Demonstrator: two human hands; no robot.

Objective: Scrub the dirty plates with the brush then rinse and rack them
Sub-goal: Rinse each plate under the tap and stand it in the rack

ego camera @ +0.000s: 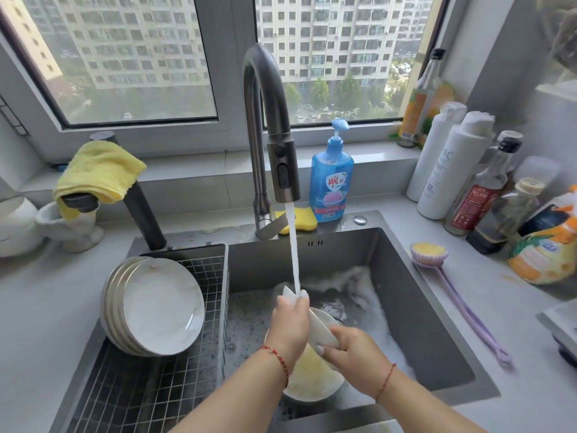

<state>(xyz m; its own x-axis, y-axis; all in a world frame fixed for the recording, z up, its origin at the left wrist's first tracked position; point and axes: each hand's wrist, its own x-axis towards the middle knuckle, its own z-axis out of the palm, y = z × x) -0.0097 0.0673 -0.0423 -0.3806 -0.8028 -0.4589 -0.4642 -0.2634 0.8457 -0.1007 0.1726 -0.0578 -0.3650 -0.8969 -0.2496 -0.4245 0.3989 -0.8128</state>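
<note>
I am watching a white plate (321,331) being held nearly edge-on over the sink (415,295), its far rim under the stream of water (295,260) that is running from the faucet (282,170). The left hand (290,323) is gripping the far, upper rim, fingers wrapped over the edge where the water is landing; the right hand (349,354) is pinching the near, lower rim. Both hands are closed on the plate, neither is free.

I am judging it to be glazed ceramic: stiff, fairly heavy, brittle if it is knocked against steel, and very slippery while wet and soapy. The rim is the only sensible hold, with fingers hooked over it on opposite sides, as they are now.

Beneath it another plate (312,379) is lying in the foamy water, yellowish with residue, so a drop would be striking crockery. To the left, rinsed plates (159,307) are leaning in the wire rack (199,276). On the counter to the right the purple brush (437,264) is lying unused, well apart from the hands.
</note>
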